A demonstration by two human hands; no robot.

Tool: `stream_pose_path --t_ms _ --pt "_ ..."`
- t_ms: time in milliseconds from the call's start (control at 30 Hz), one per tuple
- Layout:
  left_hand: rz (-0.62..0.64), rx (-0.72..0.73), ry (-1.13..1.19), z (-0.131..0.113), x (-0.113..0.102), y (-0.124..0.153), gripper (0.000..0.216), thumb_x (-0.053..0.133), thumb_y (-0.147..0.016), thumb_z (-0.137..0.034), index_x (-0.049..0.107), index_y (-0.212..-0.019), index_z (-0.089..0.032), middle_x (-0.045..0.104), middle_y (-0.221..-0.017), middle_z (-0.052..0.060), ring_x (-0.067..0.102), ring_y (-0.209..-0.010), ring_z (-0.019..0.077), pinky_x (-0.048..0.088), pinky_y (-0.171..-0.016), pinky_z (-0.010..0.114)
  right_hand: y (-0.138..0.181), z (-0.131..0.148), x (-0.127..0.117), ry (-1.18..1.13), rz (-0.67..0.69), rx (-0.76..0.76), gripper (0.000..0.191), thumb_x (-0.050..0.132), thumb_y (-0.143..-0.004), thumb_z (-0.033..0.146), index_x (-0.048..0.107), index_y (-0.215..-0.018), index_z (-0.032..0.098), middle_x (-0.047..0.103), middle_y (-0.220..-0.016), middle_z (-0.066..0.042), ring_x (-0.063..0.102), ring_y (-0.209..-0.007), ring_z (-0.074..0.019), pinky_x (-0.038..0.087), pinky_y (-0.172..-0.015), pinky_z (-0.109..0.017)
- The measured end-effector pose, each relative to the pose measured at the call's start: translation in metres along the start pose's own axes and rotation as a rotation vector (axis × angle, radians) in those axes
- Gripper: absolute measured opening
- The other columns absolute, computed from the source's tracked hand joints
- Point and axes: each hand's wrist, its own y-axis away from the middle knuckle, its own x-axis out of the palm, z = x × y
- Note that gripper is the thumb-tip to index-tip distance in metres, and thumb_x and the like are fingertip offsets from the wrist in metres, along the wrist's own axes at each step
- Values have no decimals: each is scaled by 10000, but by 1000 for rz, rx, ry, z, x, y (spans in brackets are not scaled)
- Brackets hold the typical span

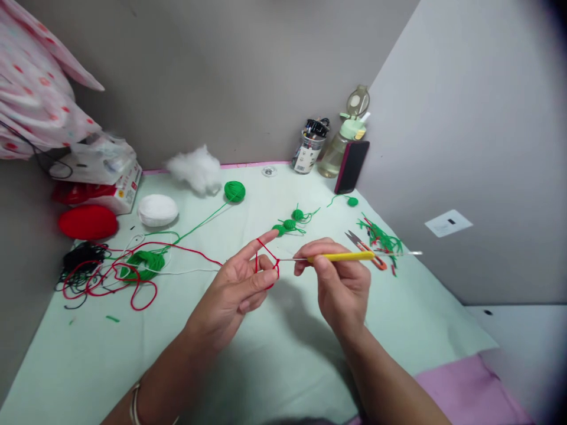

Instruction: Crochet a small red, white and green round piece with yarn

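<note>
My left hand (243,280) pinches a small loop of red yarn (267,242) between thumb and fingers, and the strand runs up over its raised index finger. From that hand the yarn trails left across the table to a loose tangle. In my right hand (339,280) is a crochet hook (343,257) with a yellow handle, held level like a pencil. Its thin metal tip meets the red loop at my left fingertips. Beyond my hands lie several small green crocheted balls (289,225) with loose yarn tails.
At left are a red yarn ball (88,222), a white yarn ball (157,210) and black yarn (82,265). White stuffing (197,170) and a green yarn ball (234,191) lie behind. Thread snips (365,249), yarn scraps (381,236), a phone (352,167), a bottle (334,153) and a pen cup (308,150) are right.
</note>
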Motion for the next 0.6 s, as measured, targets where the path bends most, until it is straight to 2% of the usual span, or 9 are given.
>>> stream_pose_path --t_ms 133,267,467,600 --pt "11 11 2 -1 -3 -1 499 862 -843 -153 757 -1317 -268 577 -800 -43 266 -448 -27 151 -425 166 -5 1 -3 -114 -30 148 158 730 -957 347 803 -892 223 706 -839 -38 636 -634 -157 573 -574 -326" --pt "7 22 4 0 -4 0 436 845 -864 -164 785 -1275 -298 582 -836 -35 259 -450 -36 151 -426 158 -10 3 -2 -211 -45 227 148 756 -918 315 800 -823 211 693 -806 -33 622 -613 -140 563 -536 -286" --pt "-37 66 -34 0 -4 -1 338 837 -874 -176 823 -1194 -284 548 -782 -46 251 -458 -27 168 -435 159 -11 3 -1 -226 -66 259 133 778 -902 336 801 -837 223 695 -803 -28 604 -597 -128 551 -519 -267" --pt "-71 84 -91 0 -1 -3 362 868 -848 -206 820 -1197 -294 568 -811 -39 275 -470 -20 161 -429 164 -10 2 -2 -275 -49 259 114 780 -921 331 817 -871 235 688 -811 -13 617 -609 -111 551 -540 -243"
